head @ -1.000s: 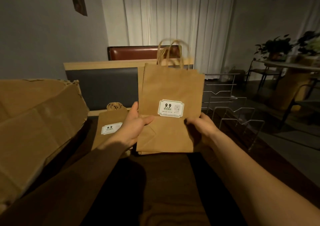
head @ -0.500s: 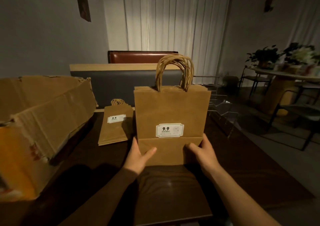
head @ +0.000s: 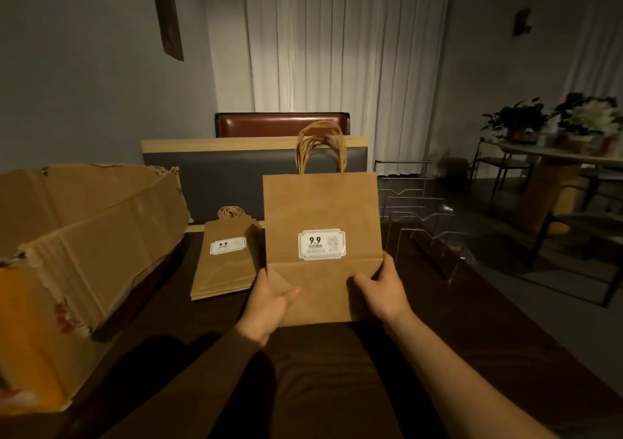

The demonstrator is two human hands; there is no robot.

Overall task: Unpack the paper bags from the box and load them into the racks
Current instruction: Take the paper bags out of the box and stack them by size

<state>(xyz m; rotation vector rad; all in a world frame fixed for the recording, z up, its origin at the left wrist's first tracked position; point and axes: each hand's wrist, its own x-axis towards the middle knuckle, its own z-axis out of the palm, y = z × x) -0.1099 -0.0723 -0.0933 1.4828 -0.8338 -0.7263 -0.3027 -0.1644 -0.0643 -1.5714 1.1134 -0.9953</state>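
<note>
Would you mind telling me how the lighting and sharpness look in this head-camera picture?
Head view: dim and warm, lit mainly through the curtain; the table is nearly black in shadow; the held bag and its label are sharp enough to read "9.9", smaller print is not; the clear racks barely show; wide-angle bending warps the cardboard box at the left edge.

Held paper bag (head: 322, 223): brown kraft, flat-folded, upright, twisted paper handles (head: 321, 148) on top, white "9.9" label (head: 322, 244) above the bottom fold. Fingers (head: 289, 295) of both hands pinch its lower corners.

Stack of paper bags (head: 224, 263): same kind, same label, lying flat on the counter just left of the left fingers.

Cardboard box (head: 84, 253): open, torn flaps, well left of the fingers.

Wire racks (head: 421, 223): thin metal dividers, upright, beyond and right of the right fingers.
</note>
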